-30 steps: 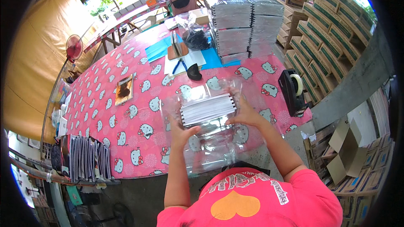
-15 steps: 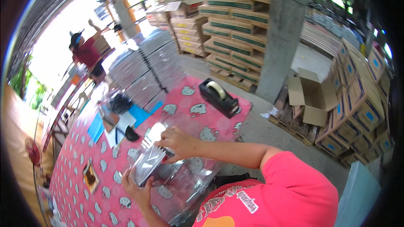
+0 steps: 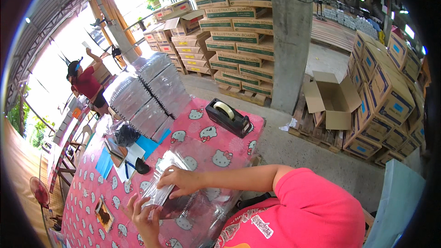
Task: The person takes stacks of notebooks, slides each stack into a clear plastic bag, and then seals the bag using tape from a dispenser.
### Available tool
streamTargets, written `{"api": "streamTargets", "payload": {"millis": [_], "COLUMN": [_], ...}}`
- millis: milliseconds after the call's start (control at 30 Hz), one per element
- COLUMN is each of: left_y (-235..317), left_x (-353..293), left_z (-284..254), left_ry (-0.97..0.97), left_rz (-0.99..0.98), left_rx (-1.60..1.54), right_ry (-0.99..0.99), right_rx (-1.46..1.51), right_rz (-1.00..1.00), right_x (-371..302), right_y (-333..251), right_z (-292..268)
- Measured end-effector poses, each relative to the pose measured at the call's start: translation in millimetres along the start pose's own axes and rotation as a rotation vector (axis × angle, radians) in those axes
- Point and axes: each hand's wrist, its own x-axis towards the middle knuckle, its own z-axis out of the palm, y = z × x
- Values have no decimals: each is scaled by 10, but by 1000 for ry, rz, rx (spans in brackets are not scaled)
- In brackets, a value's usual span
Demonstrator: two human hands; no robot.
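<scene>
Plastic-wrapped bundle (image 3: 156,194) between hands (image 3: 146,220) (image 3: 184,180), inside table edge (image 3: 245,154)

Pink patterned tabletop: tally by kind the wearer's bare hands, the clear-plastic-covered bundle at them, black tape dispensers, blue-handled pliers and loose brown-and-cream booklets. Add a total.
Bare hands (left hand, right hand): 2
Clear-plastic-covered bundle: 1
Black tape dispenser: 1
Blue-handled pliers: 1
Loose brown-and-cream booklet: 1
Total: 6
</scene>
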Motion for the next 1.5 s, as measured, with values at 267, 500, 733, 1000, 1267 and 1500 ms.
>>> {"api": "streamTargets", "payload": {"millis": [267, 500, 733, 1000, 1267, 1500], "left_y": [-105, -223, -231, -426, -386, -619], "left_x": [-135, -747, -824, -716, 806, 822], "left_z": [-271, 467, 309, 245, -293, -393], "left_ry": [365, 179, 167, 531, -709, 817], "left_rz": [96, -213, -223, -479, -286, -214], "left_rx": [-280, -35, -52, -386, 260, -164], "right_ry": [-280, -440, -412, -464, -439, -502], "right_rx": [36, -182, -209, -260, -307, -275], "right_rz": [-154, -86, -165, -136, -97, -68], "right_x": [142, 98, 175, 167, 178, 191], "right_y": [34, -5, -237, -226, -304, -175], "right_z": [-115, -100, -229, -188, -182, -200]}}
